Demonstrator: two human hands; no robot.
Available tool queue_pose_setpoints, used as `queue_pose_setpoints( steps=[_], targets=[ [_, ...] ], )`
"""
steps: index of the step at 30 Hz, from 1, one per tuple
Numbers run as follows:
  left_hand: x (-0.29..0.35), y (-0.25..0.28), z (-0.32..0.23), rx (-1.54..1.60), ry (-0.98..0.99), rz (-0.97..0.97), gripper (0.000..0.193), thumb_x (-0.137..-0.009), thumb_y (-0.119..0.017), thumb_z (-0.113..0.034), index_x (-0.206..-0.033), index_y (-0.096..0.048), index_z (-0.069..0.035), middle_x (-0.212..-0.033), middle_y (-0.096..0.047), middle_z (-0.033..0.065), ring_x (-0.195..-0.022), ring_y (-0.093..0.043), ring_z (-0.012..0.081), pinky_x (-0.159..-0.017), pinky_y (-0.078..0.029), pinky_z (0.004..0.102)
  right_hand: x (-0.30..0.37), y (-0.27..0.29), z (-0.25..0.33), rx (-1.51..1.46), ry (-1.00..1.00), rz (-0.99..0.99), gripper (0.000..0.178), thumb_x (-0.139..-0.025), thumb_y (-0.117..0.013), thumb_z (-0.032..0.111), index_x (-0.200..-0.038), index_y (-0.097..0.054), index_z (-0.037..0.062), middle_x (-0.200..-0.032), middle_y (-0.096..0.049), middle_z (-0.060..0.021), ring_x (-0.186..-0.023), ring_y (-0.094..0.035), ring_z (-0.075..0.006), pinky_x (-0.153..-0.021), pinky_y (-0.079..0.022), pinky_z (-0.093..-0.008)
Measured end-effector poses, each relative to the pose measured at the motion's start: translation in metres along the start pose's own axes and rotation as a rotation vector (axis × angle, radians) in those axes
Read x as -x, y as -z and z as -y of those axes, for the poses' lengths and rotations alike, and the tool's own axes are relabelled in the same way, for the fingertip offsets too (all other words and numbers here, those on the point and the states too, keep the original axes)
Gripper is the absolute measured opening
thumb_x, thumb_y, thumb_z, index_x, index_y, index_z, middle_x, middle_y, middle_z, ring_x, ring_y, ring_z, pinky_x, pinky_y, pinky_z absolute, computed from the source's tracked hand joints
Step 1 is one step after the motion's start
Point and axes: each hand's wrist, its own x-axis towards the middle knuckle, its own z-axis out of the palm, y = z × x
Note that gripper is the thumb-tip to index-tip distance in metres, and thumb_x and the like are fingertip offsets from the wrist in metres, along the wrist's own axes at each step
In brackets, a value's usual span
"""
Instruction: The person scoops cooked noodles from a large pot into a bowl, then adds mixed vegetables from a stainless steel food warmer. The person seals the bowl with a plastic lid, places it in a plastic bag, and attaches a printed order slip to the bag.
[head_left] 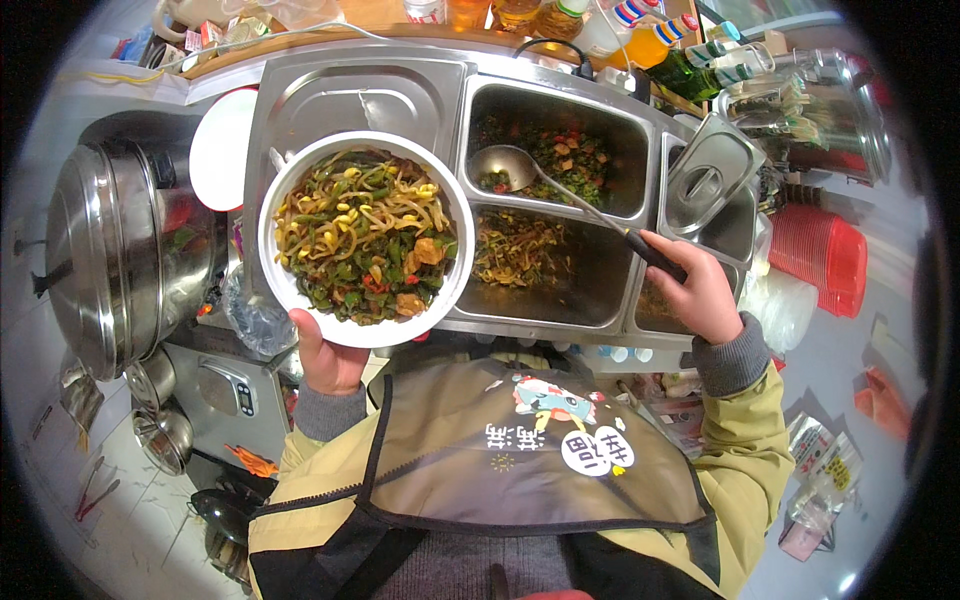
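My left hand [332,362] grips the lower rim of a white round bowl [381,338], thumb on its side. The bowl is full of bean sprouts, chopped green vegetables, bits of red pepper and a few brown chunks. In my right hand [704,298] is the black handle of a steel ladle [507,166]. The ladle's cup rests in or just above the far steel pan [634,120], which holds chopped greens with red and tan pieces. Nearer to me, a second steel pan [596,292] has bean sprouts at its left side and bare metal at its right.
A steel lid [694,183] lies tilted over the pans at right. Stacked red trays [822,262] stand beyond it. At left are a large steel pot [105,255], a white round plate or lid [222,150] and a scale [226,392]. Bottles [650,42] line the back shelf.
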Motion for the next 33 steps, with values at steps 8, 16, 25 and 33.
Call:
queue_pose_setpoints(
  steps=[8, 16, 25, 33],
  targets=[
    [-0.019, -0.034, 0.007, 0.014, 0.019, 0.014, 0.071, -0.092, -0.055, -0.049, -0.146, -0.03, -0.011, -0.145, -0.04, 0.0098, -0.131, -0.043, 0.0301, -0.109, -0.036, 0.05, 0.0, 0.021, -0.016, -0.793, -0.416, 0.211, 0.042, -0.09, -0.061, 0.007, -0.131, -0.054, -0.0009, -0.08, -0.056, 0.0044, -0.06, -0.045, -0.0017, -0.051, -0.035, -0.0178],
    [-0.031, -0.068, 0.017, 0.079, 0.02, 0.091, 0.07, -0.092, -0.054, -0.048, -0.145, -0.029, -0.01, -0.142, -0.043, 0.0141, -0.128, -0.046, 0.0315, -0.103, -0.044, 0.0496, 0.052, 0.053, 0.031, -0.729, -0.357, -0.033, 0.044, -0.091, -0.058, 0.006, -0.134, -0.05, 0.0004, -0.075, -0.051, 0.0052, -0.052, -0.037, 0.0002, -0.044, -0.025, -0.0164],
    [-0.044, -0.08, 0.04, 0.262, -0.014, 0.259, 0.068, -0.087, -0.063, -0.047, -0.139, -0.037, -0.011, -0.135, -0.05, 0.0073, -0.123, -0.051, 0.025, -0.101, -0.047, 0.0456, 0.119, 0.053, 0.098, -0.406, -0.161, -0.161, 0.045, -0.087, -0.06, 0.002, -0.131, -0.053, -0.0028, -0.104, -0.061, -0.0006, -0.089, -0.052, -0.0077, -0.079, -0.039, -0.0206],
    [-0.035, -0.075, 0.048, 0.276, 0.059, 0.275, 0.071, -0.086, -0.062, -0.051, -0.14, -0.036, -0.014, -0.133, -0.05, 0.0063, -0.122, -0.051, 0.0233, -0.1, -0.047, 0.044, 0.128, 0.012, 0.106, 0.06, 0.175, -0.281, 0.054, -0.075, -0.063, -0.009, -0.127, -0.058, 0.0037, -0.082, -0.055, -0.0095, -0.07, -0.052, -0.0192, -0.066, -0.042, -0.0251]
  ],
)
